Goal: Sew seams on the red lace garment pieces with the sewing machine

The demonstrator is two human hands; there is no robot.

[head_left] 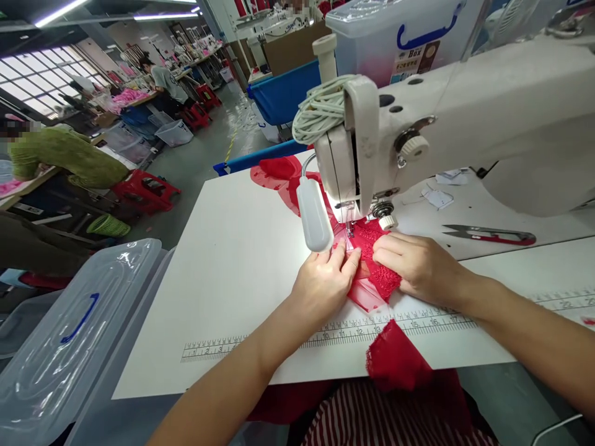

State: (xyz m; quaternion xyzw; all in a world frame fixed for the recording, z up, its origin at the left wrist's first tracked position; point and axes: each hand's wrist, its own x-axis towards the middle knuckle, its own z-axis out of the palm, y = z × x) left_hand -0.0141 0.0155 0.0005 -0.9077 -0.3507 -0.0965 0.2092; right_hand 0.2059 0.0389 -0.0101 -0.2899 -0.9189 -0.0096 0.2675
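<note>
Red lace fabric (pixel 385 280) with a sheer mesh part lies under the needle and presser foot of a white sewing machine (pixel 344 167). My left hand (pixel 325 279) rests on the mesh just in front of the foot, fingers stretched and lying flat. On the right, my right hand (pixel 413 263) has its fingers curled together over the lace edge, gripping it. More red fabric (pixel 279 176) spreads out behind the needle. Another red lace piece (pixel 395 359) hangs over the table's front edge towards my lap. A white lamp head (pixel 315 214) hangs just above my left hand.
Thread snips (pixel 493 235) and fabric scraps (pixel 437 197) lie right of the needle. A printed ruler (pixel 325 337) runs along the white table (pixel 223 260). A lidded plastic box (pixel 79 334) stands at left. Behind the machine is another clear box (pixel 372 37). Other people sit at far tables.
</note>
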